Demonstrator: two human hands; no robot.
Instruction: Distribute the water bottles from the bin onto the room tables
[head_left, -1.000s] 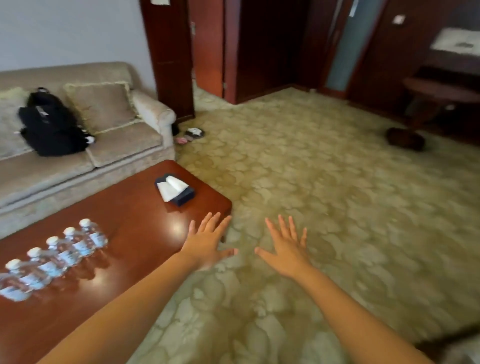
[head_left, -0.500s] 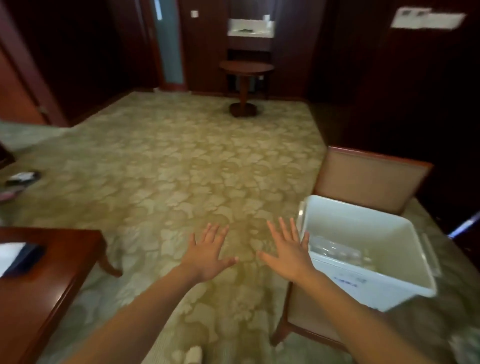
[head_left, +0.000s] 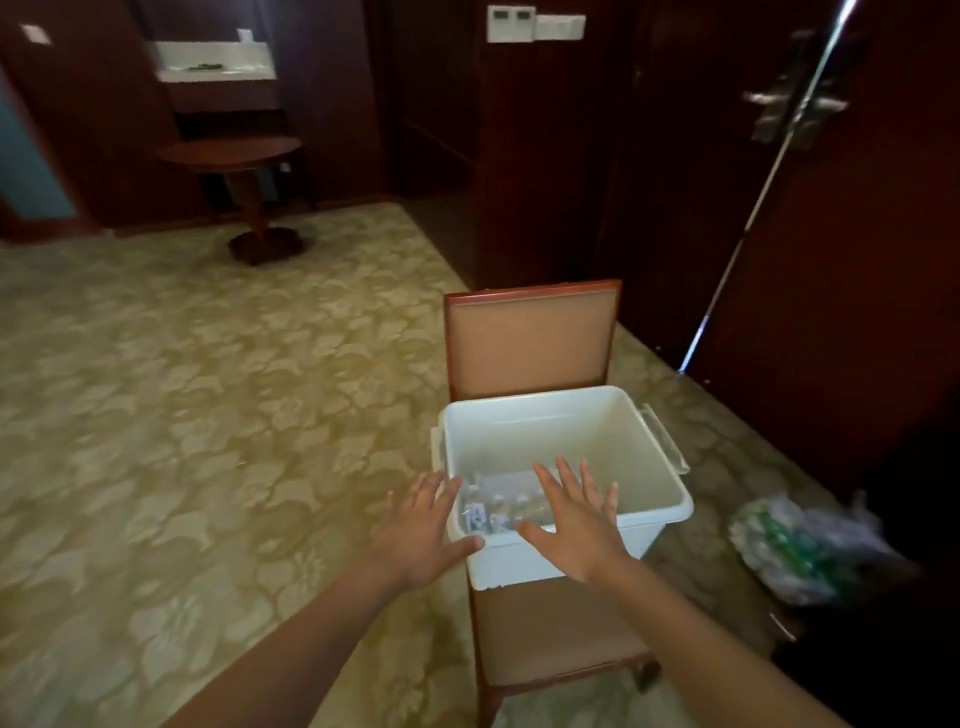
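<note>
Both hands are empty, fingers spread: the left hand (head_left: 423, 535) beside the white plastic bin (head_left: 649, 441), the right hand (head_left: 579, 525) over its near rim. The bin sits on a padded chair (head_left: 530, 338). Clear water bottles (head_left: 498, 506) lie at its bottom, probably light and smooth; take one around the middle.

A hotel guest room: patterned beige carpet (head_left: 182, 415) fills the frame's left, dark wood panelling and a round pedestal table (head_left: 231, 153) upper left, a lever-handled door (head_left: 831, 208) at right.
</note>
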